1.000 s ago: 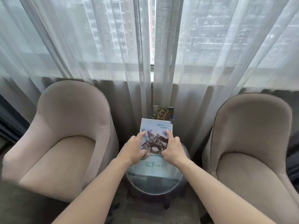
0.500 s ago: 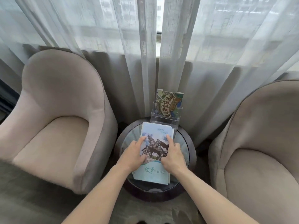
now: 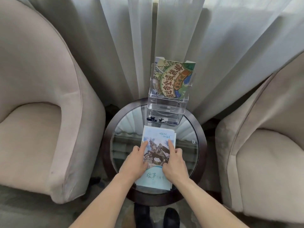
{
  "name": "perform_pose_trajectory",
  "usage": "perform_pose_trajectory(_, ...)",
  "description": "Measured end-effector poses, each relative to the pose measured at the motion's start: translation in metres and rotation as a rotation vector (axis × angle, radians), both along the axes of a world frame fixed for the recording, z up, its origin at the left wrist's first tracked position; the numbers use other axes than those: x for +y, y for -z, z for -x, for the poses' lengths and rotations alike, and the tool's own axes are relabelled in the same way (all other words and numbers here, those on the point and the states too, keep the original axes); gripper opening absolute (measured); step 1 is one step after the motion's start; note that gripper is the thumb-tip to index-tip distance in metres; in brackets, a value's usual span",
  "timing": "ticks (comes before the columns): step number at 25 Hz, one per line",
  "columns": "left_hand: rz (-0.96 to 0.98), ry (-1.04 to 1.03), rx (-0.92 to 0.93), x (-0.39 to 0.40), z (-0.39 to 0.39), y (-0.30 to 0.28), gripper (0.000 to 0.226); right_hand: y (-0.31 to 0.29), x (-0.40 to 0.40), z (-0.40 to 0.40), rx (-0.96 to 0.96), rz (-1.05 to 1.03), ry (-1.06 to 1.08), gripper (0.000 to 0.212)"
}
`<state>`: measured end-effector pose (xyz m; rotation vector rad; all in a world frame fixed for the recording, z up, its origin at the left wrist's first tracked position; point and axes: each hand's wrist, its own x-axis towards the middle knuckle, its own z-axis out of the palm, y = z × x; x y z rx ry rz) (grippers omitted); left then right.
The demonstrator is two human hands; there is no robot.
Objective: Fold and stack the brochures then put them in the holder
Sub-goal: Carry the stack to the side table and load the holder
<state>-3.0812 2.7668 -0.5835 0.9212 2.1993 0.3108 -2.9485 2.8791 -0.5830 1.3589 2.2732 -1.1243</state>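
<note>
Round glass-topped table with dark wooden rim between two beige upholstered armchairs, pale curtains behind. Stack of pale blue folded brochures flat on glass, near clear acrylic holder containing green illustrated brochure. Left hand and right hand resting on stack, index fingers extended, gripping nothing.

Round glass-top table w/ dark rim: brochure stack front, clear holder at back.

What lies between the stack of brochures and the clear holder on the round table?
In the head view, only bare glass of the table separates the brochure stack from the holder.
</note>
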Motion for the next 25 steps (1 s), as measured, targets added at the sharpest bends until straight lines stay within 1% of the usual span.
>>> perform_pose_trajectory(6, 0.057, 0.036, -0.025, 0.006, 0.006, 0.039, 0.084, 0.034, 0.004, 0.011, -0.078, 0.002, -0.051, 0.093)
perform_pose_trajectory(9, 0.04, 0.046, 0.003, 0.008, 0.005, 0.043, 0.076, 0.039, 0.001, 0.013, -0.086, -0.003, -0.04, 0.094)
perform_pose_trajectory(10, 0.031, 0.057, 0.052, 0.009, 0.003, 0.044, 0.069, 0.04, -0.001, 0.013, -0.095, -0.047, -0.053, 0.091)
perform_pose_trajectory(12, 0.041, 0.088, 0.157, 0.012, -0.001, 0.046, 0.058, 0.043, -0.004, 0.014, -0.149, -0.232, -0.134, 0.081)
perform_pose_trajectory(14, 0.065, 0.112, 0.223, 0.014, -0.004, 0.049, 0.055, 0.047, -0.008, 0.012, -0.188, -0.363, -0.201, 0.072)
perform_pose_trajectory(16, 0.069, 0.117, 0.253, 0.015, -0.006, 0.051, 0.055, 0.051, -0.012, 0.012, -0.199, -0.378, -0.205, 0.071)
perform_pose_trajectory(20, 0.045, 0.106, 0.253, 0.014, -0.006, 0.052, 0.055, 0.053, -0.013, 0.013, -0.194, -0.403, -0.23, 0.072)
perform_pose_trajectory(21, 0.031, 0.094, 0.238, 0.014, -0.005, 0.051, 0.055, 0.052, -0.011, 0.014, -0.183, -0.388, -0.208, 0.072)
perform_pose_trajectory(23, -0.009, 0.023, 0.164, 0.014, -0.004, 0.05, 0.06, 0.048, -0.007, 0.012, -0.147, -0.319, -0.067, 0.074)
perform_pose_trajectory(25, -0.076, -0.137, 0.042, 0.017, -0.007, 0.046, 0.063, 0.043, -0.006, 0.009, -0.093, -0.215, 0.109, 0.076)
